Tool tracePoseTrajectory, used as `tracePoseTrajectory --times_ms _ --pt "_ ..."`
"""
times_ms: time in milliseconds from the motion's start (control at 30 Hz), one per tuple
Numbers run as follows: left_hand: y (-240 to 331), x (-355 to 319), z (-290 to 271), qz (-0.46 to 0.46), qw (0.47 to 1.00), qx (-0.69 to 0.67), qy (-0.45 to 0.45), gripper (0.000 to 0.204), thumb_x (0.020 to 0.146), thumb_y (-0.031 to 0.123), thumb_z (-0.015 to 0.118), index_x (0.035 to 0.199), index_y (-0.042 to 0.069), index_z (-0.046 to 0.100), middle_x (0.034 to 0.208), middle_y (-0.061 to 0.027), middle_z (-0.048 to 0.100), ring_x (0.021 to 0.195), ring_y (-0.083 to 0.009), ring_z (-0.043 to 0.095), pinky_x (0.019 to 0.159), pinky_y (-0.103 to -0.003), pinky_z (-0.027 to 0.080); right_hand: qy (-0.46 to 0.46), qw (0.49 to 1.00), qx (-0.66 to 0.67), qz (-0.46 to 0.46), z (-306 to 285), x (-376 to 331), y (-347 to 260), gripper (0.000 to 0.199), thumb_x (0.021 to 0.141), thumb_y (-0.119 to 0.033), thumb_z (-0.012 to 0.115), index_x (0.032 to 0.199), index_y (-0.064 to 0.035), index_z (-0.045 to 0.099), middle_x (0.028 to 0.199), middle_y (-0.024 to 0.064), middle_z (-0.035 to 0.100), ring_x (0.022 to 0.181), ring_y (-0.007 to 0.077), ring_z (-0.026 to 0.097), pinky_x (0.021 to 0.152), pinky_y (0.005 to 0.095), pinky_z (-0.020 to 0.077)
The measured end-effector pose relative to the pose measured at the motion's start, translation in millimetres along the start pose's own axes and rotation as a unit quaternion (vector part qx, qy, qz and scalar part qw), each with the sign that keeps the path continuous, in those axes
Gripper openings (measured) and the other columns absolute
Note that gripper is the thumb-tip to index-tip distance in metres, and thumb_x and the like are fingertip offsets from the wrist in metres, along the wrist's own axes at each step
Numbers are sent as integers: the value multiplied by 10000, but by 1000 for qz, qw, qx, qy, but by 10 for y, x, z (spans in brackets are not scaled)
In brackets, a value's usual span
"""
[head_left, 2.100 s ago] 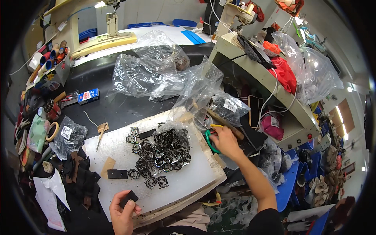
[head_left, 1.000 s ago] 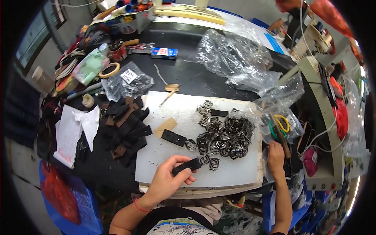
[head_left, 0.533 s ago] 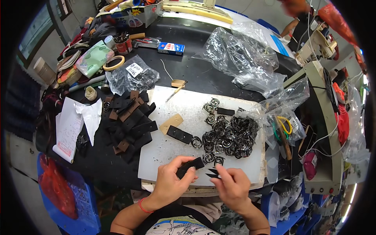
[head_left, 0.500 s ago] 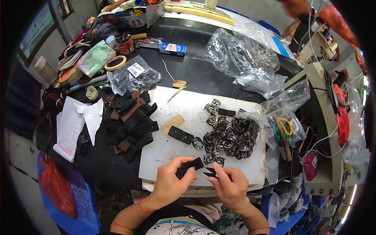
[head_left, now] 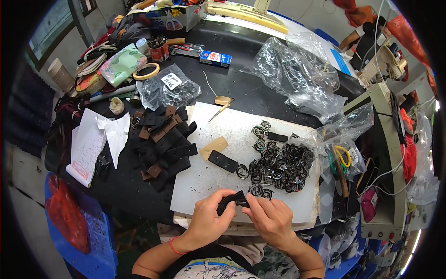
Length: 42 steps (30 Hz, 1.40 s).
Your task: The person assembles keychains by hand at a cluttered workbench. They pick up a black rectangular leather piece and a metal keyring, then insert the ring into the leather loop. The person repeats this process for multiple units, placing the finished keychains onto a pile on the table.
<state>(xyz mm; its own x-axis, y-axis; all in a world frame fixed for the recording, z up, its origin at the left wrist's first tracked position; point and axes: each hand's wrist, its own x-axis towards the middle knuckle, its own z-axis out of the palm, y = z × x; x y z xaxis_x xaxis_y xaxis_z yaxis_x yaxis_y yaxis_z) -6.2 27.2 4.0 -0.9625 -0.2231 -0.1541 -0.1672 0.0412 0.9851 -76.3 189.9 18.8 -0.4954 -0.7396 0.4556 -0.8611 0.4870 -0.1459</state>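
Pinched in my left hand (head_left: 209, 215) is a folded black strap piece (head_left: 227, 201), held low over the near edge of the white board (head_left: 197, 181). Against the strap's right end are the closed fingers and thumb of my right hand (head_left: 268, 219); whatever small dark part lies between them is mostly hidden. Just beyond my hands sits a pile of shiny dark metal buckles (head_left: 282, 165). A flat black strap piece with holes (head_left: 223, 161) lies beside a tan template piece (head_left: 213, 148) on the board.
Black and brown strap pieces (head_left: 167, 144) are heaped left of the board. An awl (head_left: 220, 110) lies at its far edge. Clear plastic bags (head_left: 292, 69) lie beyond, and scissors with yellow and green handles (head_left: 343, 158) at right. A notepad (head_left: 86, 149) is far left.
My right hand has moved left to meet the strap, and the dark pointed piece in its fingers no longer shows. The strap is tilted more upward. The whole view has shifted slightly.
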Motion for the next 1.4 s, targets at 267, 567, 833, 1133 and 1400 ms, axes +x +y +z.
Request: tracePoseTrajectory --times_ms 267,567,833,1133,1400 --pt "10 -1 31 116 991 62 8 211 836 -15 521 1045 -1 552 893 -175 615 714 -270 614 626 -319 474 -109 989 78 58 -159 82 47 183 796 -242 665 775 -78 588 598 10 512 474 178 489 418 319 371" --pt "80 -40 -26 26 996 -49 -64 189 859 42 539 1041 -10 553 931 -147 616 861 -226 616 759 -303 467 -187 949 214 135 -334 252 145 125 823 -161 641 784 -44 624 619 99 582 513 258 568 464 329 426" --pt "49 -21 -119 34 999 34 -15 167 851 61 583 1000 -12 561 857 -98 638 741 -140 607 642 -268 472 -203 940 210 178 -447 223 34 220 823 -248 652 821 -36 593 625 91 590 503 243 575 442 327 431" --pt "109 -18 -181 -59 972 -155 -168 364 903 23 510 1249 -56 431 1108 -135 568 934 -161 616 769 -245 502 -60 882 373 281 -104 222 41 124 776 -84 693 843 -20 611 683 70 606 527 128 539 483 238 416" --pt "98 37 -217 -90 952 -269 -116 420 930 8 398 1339 -59 332 1177 -161 531 1075 -173 553 912 -254 460 35 976 143 163 -59 123 -144 321 742 -151 721 972 1 555 724 90 568 566 217 531 489 307 412"
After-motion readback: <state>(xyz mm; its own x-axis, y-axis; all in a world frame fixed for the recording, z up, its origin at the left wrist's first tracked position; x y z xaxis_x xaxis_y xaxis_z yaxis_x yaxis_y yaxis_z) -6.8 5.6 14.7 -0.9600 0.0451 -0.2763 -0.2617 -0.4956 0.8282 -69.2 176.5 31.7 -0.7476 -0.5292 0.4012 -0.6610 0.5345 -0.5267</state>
